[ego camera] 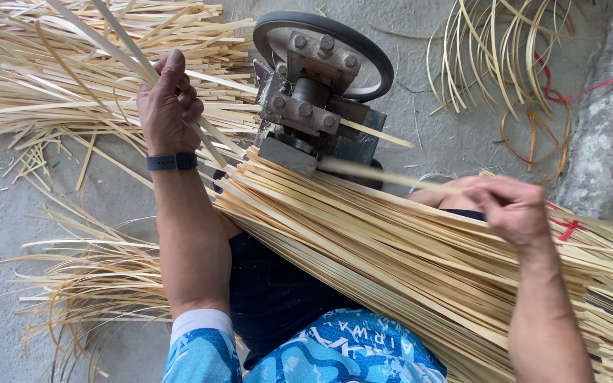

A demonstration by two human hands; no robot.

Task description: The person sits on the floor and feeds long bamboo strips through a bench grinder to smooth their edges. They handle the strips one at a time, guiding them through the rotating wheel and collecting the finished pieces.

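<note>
Machine point(317, 99) behind strip bundle point(406, 262); loose strips point(51, 92) left; coiled strips point(498, 64) right.

Floor point(108, 191): bare grey concrete, rough, dusty, lit by even daylight without hard shadows. Loose pale slivers point(72, 291) lie scattered across its lower left part. At the right edge runs a raised concrete ledge point(604, 142), mottled grey and white. Beside the ledge, curled thin strips point(505, 50) lie in a loop at the top right corner, with a red cord point(576, 89) trailing over the ledge.
</note>
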